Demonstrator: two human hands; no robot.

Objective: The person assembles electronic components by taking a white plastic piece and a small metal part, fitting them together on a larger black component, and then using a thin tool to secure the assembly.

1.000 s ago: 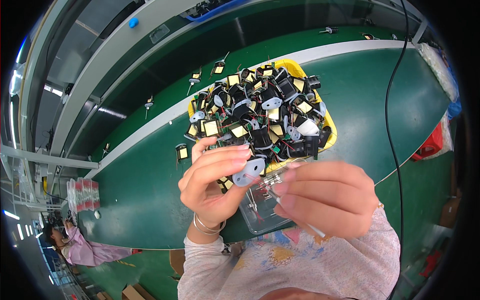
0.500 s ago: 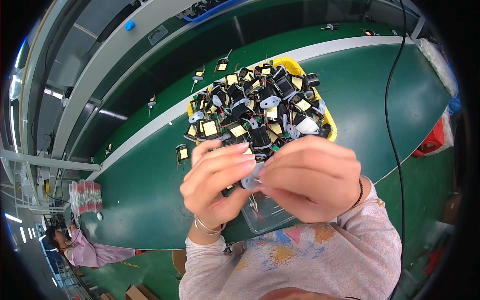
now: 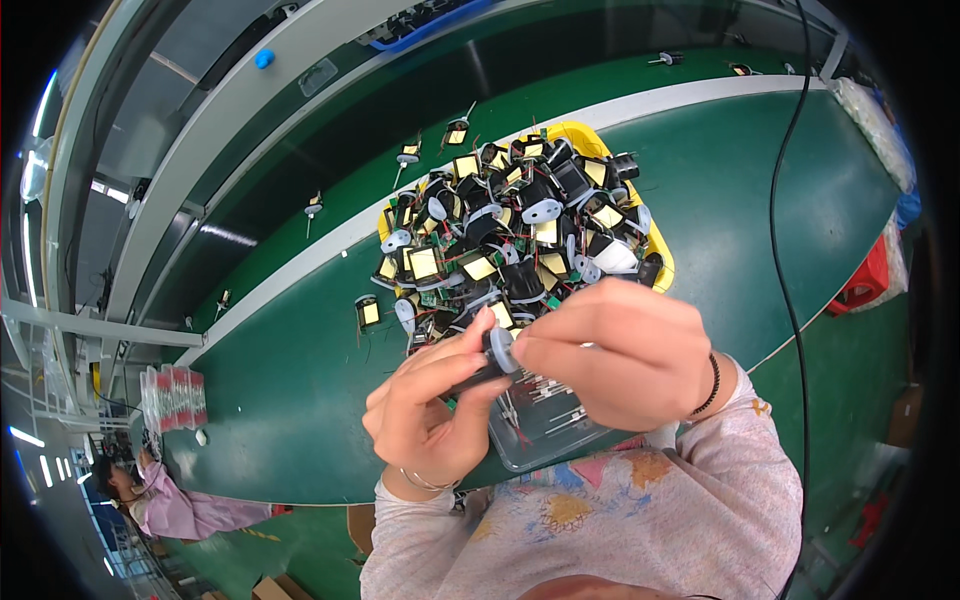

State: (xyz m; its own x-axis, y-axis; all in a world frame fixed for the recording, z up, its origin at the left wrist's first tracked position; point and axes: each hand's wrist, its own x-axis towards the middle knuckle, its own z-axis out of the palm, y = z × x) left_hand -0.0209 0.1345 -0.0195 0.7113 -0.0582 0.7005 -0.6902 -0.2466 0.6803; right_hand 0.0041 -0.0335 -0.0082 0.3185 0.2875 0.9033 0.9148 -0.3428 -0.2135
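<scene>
My left hand (image 3: 425, 412) is closed around a black cylindrical part with a grey end cap (image 3: 501, 350), the cap facing right. At that cap, the fingertips of my right hand (image 3: 622, 352) are pinched together; whatever is between them is too small or hidden to name. Below my hands lies a clear plastic tray (image 3: 520, 462) with several thin metal pins and wired pieces in it, partly covered by my right hand. Just beyond my hands, a yellow bin (image 3: 660, 268) is heaped with similar black parts bearing grey caps, cream pads, green boards and thin wires.
One loose black part (image 3: 369, 313) lies left of the bin on the green table (image 3: 290, 400). Several more lie on the green strip behind the pale rail (image 3: 700, 95). A black cable (image 3: 783, 240) hangs at the right. Clear boxes (image 3: 172, 398) stand far left, near another person (image 3: 190, 505).
My left hand has tilted the part so its black body shows and the cap turns edge-on. My right fingers have shifted slightly, uncovering more pins in the tray.
</scene>
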